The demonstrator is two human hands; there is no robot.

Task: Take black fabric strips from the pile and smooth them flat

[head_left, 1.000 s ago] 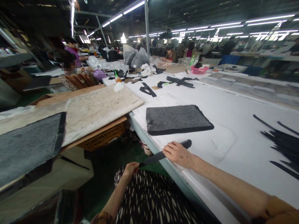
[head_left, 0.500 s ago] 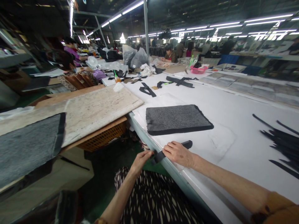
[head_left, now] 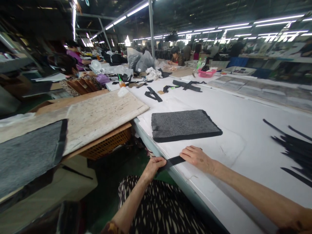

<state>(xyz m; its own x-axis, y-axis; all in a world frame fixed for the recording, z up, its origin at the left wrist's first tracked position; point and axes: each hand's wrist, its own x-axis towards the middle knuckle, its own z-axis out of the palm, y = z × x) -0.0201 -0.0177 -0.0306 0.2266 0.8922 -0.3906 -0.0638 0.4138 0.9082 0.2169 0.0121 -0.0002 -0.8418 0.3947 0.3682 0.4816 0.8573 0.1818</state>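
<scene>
A black fabric strip (head_left: 175, 160) runs across the near edge of the white table (head_left: 234, 123). My left hand (head_left: 156, 164) pinches its near end just off that edge, thumb and fingers closed. On the tabletop my right hand (head_left: 197, 157) is closed over the strip's other end, fingers together and bent; the thumb is mostly hidden. Just beyond my hands lies a flat grey rectangular piece of cloth (head_left: 184, 123) with black edging along its near and right sides. Neither hand touches it.
Several loose black strips (head_left: 292, 149) lie at the right. Black pieces (head_left: 187, 85), a pink basket (head_left: 207, 73) and plastic bags (head_left: 141, 60) stand farther back. At left, a pale board (head_left: 102, 110) bears grey cloth (head_left: 29, 152) above a yellow crate (head_left: 107, 143). Co-workers sit beyond.
My right hand has slid right and away from my left hand, along the strip. My left hand has moved slightly right to the table edge. More strip shows straight between them.
</scene>
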